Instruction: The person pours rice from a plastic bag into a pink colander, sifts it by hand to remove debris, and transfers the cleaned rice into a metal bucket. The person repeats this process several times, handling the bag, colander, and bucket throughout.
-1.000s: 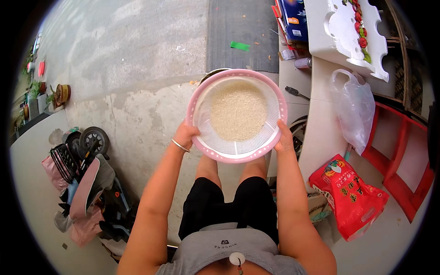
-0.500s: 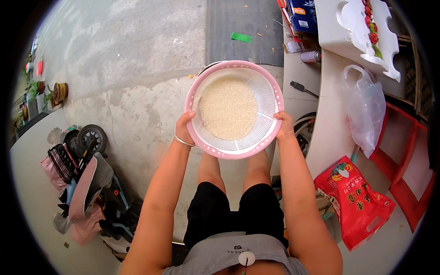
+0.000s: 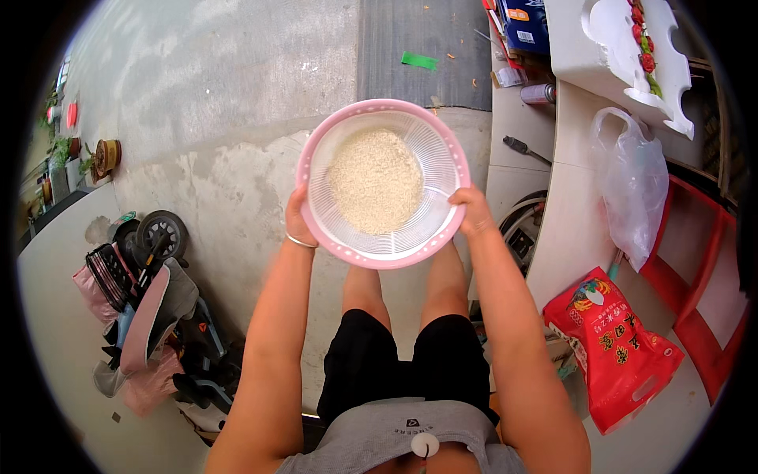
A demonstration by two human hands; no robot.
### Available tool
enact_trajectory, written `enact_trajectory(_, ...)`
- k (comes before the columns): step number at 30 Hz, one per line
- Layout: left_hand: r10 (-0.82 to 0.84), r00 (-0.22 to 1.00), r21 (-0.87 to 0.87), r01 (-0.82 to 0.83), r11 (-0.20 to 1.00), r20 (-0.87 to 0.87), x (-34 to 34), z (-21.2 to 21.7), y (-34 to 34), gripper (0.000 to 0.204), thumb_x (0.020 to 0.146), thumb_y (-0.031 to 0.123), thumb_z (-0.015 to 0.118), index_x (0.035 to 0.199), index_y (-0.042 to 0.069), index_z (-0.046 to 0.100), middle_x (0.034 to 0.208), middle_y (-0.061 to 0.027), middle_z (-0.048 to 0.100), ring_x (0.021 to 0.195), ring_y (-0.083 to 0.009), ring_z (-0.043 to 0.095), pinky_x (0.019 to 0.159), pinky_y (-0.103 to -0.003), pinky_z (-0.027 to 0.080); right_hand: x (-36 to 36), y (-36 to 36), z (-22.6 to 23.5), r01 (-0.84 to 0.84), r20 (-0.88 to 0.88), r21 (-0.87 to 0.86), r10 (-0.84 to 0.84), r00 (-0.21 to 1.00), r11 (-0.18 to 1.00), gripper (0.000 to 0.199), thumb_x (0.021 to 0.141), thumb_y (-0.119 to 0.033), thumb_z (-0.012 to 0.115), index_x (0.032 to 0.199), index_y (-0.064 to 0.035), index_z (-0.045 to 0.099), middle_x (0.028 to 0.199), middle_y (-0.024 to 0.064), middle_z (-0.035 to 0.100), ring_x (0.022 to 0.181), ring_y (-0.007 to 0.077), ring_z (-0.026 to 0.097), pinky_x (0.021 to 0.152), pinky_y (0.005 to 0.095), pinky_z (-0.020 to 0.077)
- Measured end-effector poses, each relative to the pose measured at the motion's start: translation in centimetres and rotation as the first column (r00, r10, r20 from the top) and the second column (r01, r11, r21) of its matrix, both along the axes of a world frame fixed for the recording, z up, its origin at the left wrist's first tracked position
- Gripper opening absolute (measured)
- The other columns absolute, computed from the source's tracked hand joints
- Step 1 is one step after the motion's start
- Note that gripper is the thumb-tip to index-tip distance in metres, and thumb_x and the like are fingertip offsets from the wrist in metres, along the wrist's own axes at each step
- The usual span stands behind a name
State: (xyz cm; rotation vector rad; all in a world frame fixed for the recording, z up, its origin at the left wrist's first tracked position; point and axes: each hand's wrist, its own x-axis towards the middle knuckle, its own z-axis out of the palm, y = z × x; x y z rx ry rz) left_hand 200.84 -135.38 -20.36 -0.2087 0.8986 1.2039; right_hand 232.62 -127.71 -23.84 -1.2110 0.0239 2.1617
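Head view, looking down. Nearest the lower edge are the grey shirt (image 3: 403, 438) and black shorts (image 3: 410, 367) of the seated person, whose bare forearms rise from there toward the middle of the picture. The left hand (image 3: 298, 217) grips the left rim of a round pink plastic colander with a white slotted inner basket (image 3: 383, 183), fingers curled under the rim and thumb along its edge (a thin bracelet sits at the wrist). The right hand (image 3: 471, 209) clasps the right rim in the same manner. The colander is held in the air above the knees, tilted slightly leftward; a heap of white rice grains (image 3: 374, 181) lies in its basket, gathered left of centre. To the person's left, on the pale concrete floor (image 3: 221, 134), stands a folded pink and grey stroller (image 3: 150, 316). To the right lie a red printed plastic sack (image 3: 612, 347) and, farther, a translucent plastic bag (image 3: 636, 186) beside a red frame (image 3: 703, 276). Beyond the colander lies a grey ribbed mat (image 3: 426, 47) with a green scrap (image 3: 418, 60) on it.
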Motion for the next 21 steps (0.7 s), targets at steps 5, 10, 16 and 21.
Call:
enact_trajectory(5,-0.032,0.996,0.053,0.027,0.998,0.082,-0.9,-3.0,-2.0,0.064,0.086,0.038,0.055,0.134,-0.003,0.044,0.133,-0.0205,0.052,0.119,-0.0337,0.054,0.102,-0.046,0.044,-0.9,-0.3,1.7,-0.075,0.131,0.066,0.066,0.989,0.995,0.073,0.059,0.004,0.048,0.132,0.0065,0.045,0.123,0.0212,0.056,0.109,0.0317,0.057,0.099,0.0388,0.0455)
enact_trajectory(10,-0.061,0.983,-0.053,0.053,0.997,-0.172,1.9,-1.0,-1.9,0.062,0.088,0.037,0.055,0.133,-0.003,0.044,0.131,-0.0201,0.053,0.118,-0.0336,0.055,0.103,-0.044,0.044,0.8,0.9,0.8,-0.058,-0.032,0.049,0.059,0.998,0.997,0.069,0.058,0.006,0.048,0.127,0.0093,0.046,0.112,0.023,0.06,0.102,0.033,0.062,0.093,0.0401,0.0521)
enact_trajectory(16,0.012,0.984,0.017,-0.016,1.0,0.178,0.2,0.1,-2.1,0.056,0.087,0.027,0.058,0.132,-0.004,0.044,0.129,-0.0186,0.056,0.118,-0.0309,0.055,0.101,-0.043,0.045,-3.4,-0.8,3.3,-0.108,0.238,0.213,0.056,0.97,0.971,0.072,0.058,0.01,0.046,0.13,0.0035,0.048,0.116,0.018,0.06,0.104,0.0299,0.062,0.093,0.0392,0.0514)
enact_trajectory(21,-0.028,0.999,-0.041,0.029,0.999,0.033,1.8,2.3,-2.9,0.057,0.087,0.022,0.057,0.136,-0.003,0.041,0.131,-0.0193,0.054,0.119,-0.0326,0.054,0.104,-0.044,0.042,0.7,1.2,6.3,-0.075,0.064,0.128,0.067,0.996,0.989,0.074,0.057,0.01,0.047,0.131,0.0028,0.049,0.116,0.0123,0.061,0.108,0.0242,0.059,0.092,0.0321,0.0477)
